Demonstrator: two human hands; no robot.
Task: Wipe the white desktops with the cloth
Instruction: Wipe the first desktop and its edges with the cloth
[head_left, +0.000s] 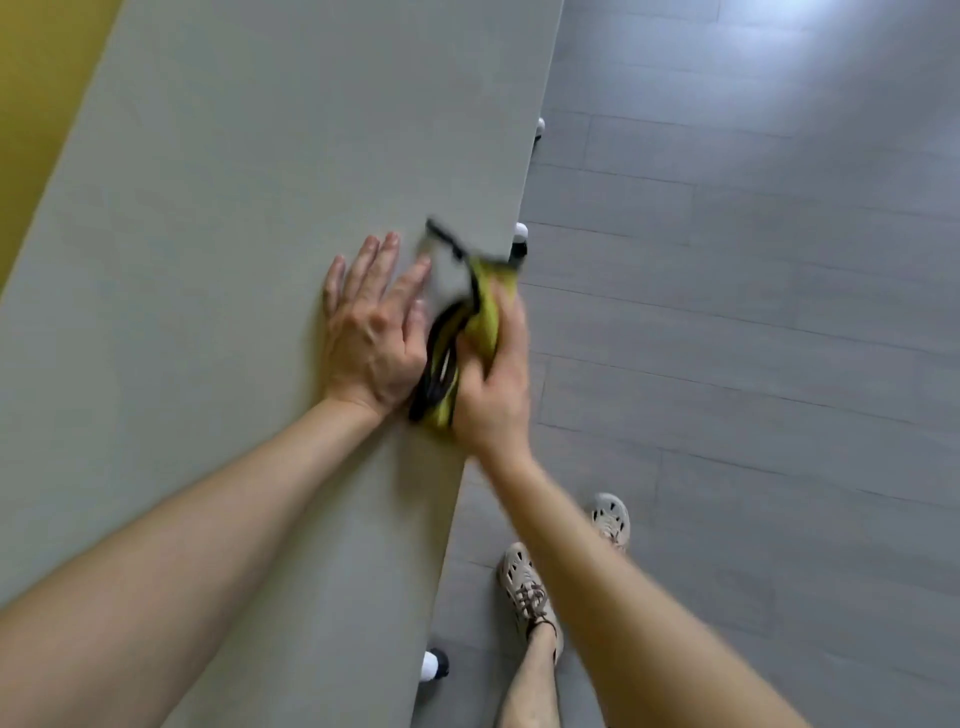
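The cloth (480, 312), yellow-green with dark trim, lies bunched at the right edge of the desk (234, 208) near the middle of the frame. The right hand (493, 384) grips it with curled fingers. The left hand (374, 322) lies flat on the desk just beside it, fingers straight and slightly apart, its thumb side against the bunch. Motion blur hides whether the loose corner at the top of the cloth touches the surface or is lifted. The step looks like gathering or refolding the cloth before a stroke. To do it well, I would fold the cloth into a flat pad so that a broad face meets the desk, not a wad that touches only on its ridges. The flat left hand can pin one layer while the right hand folds. The cloth sits right at the rim, above the grey floor (727, 312) and the person's shoes (524, 587), so it should be drawn inward before the grip loosens, or it may slip off. Most of the desk runs toward the upper left of the frame, so long overlapping strokes along its length, working in from this edge, should cover it.
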